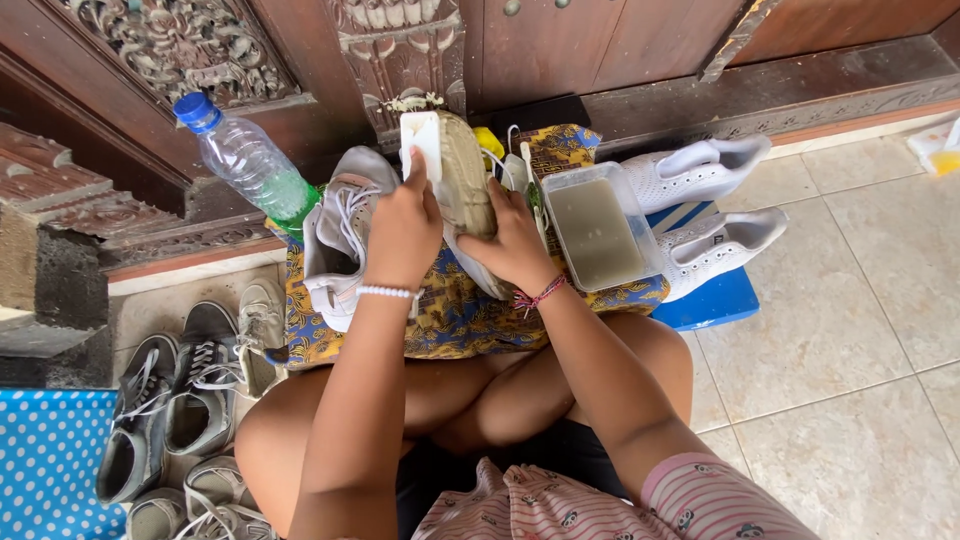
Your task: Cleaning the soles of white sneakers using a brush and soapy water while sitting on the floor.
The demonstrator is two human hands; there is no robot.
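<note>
My left hand (403, 228) grips a white sponge block (421, 140) and presses it against the dirty sole of a sneaker (468, 180). On the other side, my right hand (514, 240) clasps that upturned sneaker and steadies it. Its grey-and-white partner shoe (338, 232) lies to the left on a yellow-and-blue patterned cloth (460, 315). A clear tub of murky water (597, 230) stands just right of my right hand.
A plastic bottle with green liquid (250, 160) leans at the left. Two white sneakers (712, 205) rest on a blue board (716, 300) at the right. Several grey shoes (190, 390) crowd the lower left beside a dotted blue mat (50, 460). A carved wooden door (400, 50) is ahead.
</note>
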